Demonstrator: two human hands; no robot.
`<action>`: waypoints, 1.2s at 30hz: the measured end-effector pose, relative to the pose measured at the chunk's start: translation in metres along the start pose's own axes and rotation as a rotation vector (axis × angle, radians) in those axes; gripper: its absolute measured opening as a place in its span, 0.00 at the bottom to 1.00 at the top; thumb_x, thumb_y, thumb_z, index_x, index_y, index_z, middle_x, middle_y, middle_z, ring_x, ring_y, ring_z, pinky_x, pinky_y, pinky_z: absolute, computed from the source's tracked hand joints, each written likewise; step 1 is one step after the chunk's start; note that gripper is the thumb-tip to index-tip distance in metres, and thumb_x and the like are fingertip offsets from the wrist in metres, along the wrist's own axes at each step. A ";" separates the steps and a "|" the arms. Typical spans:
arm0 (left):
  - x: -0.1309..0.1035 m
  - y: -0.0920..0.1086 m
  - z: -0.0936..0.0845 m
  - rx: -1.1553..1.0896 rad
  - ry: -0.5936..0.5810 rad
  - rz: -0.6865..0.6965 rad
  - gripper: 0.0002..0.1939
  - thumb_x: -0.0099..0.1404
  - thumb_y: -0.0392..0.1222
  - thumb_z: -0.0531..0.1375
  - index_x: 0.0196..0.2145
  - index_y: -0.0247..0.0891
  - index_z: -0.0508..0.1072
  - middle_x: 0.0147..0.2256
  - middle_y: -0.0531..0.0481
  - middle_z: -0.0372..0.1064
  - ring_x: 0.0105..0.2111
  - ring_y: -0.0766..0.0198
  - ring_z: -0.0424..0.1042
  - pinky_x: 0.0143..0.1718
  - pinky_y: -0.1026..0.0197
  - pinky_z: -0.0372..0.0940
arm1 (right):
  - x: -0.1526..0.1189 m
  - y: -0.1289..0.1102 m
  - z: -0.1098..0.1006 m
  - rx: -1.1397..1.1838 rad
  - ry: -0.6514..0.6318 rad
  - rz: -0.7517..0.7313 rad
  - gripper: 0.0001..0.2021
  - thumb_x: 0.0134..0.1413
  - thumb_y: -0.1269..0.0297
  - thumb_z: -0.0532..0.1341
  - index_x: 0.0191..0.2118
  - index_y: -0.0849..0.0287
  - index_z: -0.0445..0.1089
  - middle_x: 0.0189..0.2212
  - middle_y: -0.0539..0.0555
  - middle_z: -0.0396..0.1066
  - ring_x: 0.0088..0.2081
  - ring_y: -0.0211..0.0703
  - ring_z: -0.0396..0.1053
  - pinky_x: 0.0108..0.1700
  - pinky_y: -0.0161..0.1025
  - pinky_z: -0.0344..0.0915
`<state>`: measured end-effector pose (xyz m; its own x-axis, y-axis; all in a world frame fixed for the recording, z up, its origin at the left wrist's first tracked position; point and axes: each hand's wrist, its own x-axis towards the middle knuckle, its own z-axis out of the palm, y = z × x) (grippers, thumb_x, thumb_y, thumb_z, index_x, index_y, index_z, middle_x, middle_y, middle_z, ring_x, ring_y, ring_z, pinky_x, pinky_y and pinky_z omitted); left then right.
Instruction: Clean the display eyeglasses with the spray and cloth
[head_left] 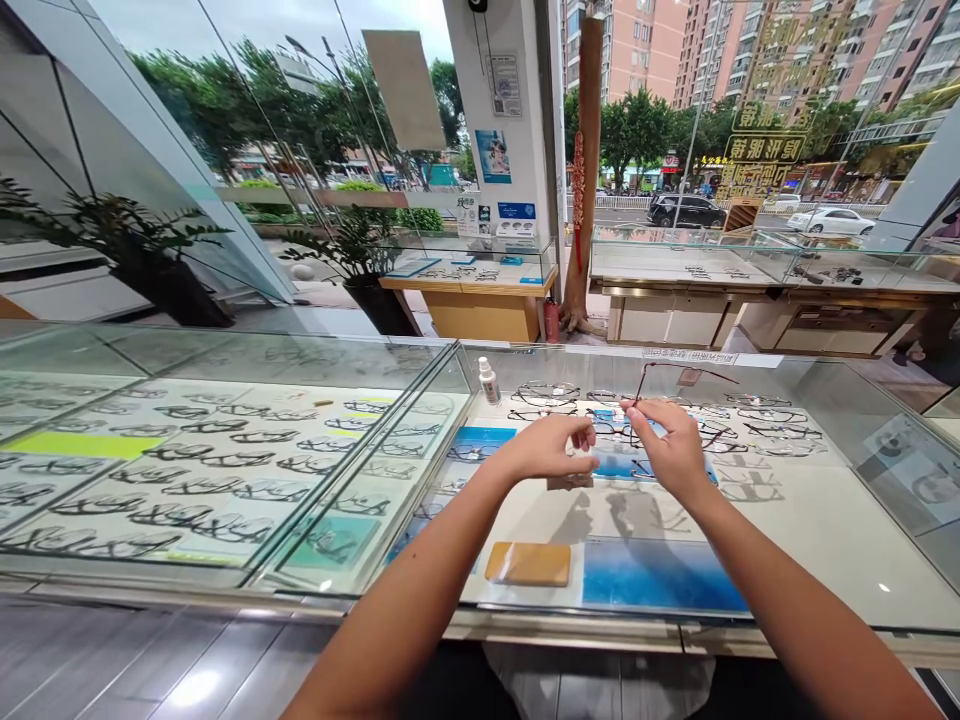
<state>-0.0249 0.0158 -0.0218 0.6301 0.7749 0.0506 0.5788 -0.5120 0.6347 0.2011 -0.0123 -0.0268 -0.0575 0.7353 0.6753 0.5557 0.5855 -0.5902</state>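
My right hand [671, 445] pinches a pair of eyeglasses [694, 372] between thumb and fingers above the glass counter. A thin dark-red temple of the eyeglasses stretches to the right, with a small tag hanging near it. To the left, my left hand [551, 447] hovers over the counter with fingers loosely curled and the thumb stretched apart from them. I make out nothing in its grip. Beneath both hands, rows of eyeglasses [776, 432] lie inside the display case [847, 520]. A small white bottle [489, 380] stands upright beyond my left hand.
A tan rectangular case [527, 563] lies near the counter's front edge, beside a blue panel [660, 575]. Another glass case [225, 400] full of eyeglasses adjoins on the left. Potted plants [375, 270], a tree trunk [586, 180] and further display counters [480, 310] stand by the windows.
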 end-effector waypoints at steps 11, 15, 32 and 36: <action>0.006 -0.050 -0.044 -0.314 1.220 -0.040 0.05 0.60 0.43 0.62 0.29 0.41 0.71 0.28 0.53 0.71 0.30 0.64 0.68 0.35 0.60 0.61 | 0.004 0.006 -0.002 0.021 0.019 -0.002 0.14 0.69 0.55 0.59 0.37 0.51 0.82 0.39 0.55 0.85 0.42 0.53 0.80 0.49 0.51 0.71; 0.001 -0.085 -0.062 -0.478 1.441 -0.289 0.06 0.65 0.36 0.57 0.30 0.41 0.63 0.25 0.58 0.66 0.28 0.69 0.65 0.35 0.62 0.61 | 0.005 0.008 -0.002 0.034 0.023 0.005 0.14 0.68 0.56 0.60 0.37 0.51 0.82 0.39 0.55 0.85 0.41 0.52 0.80 0.50 0.52 0.70; 0.011 -0.131 -0.044 -0.499 1.157 -0.395 0.20 0.58 0.40 0.68 0.43 0.43 0.62 0.45 0.49 0.71 0.46 0.59 0.71 0.49 0.56 0.62 | 0.004 0.013 0.003 0.039 0.010 0.049 0.14 0.68 0.54 0.60 0.39 0.51 0.83 0.39 0.55 0.85 0.42 0.53 0.78 0.49 0.51 0.68; 0.016 -0.133 -0.035 -0.567 1.039 -0.412 0.16 0.53 0.38 0.67 0.37 0.42 0.65 0.33 0.52 0.70 0.35 0.60 0.68 0.40 0.58 0.59 | 0.003 0.012 0.003 0.038 0.003 0.043 0.15 0.69 0.54 0.59 0.39 0.51 0.83 0.40 0.56 0.85 0.44 0.53 0.78 0.50 0.51 0.68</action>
<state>-0.1101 0.1093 -0.0779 -0.3994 0.8970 0.1891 0.1689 -0.1307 0.9769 0.2054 -0.0020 -0.0330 -0.0319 0.7589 0.6504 0.5258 0.5662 -0.6348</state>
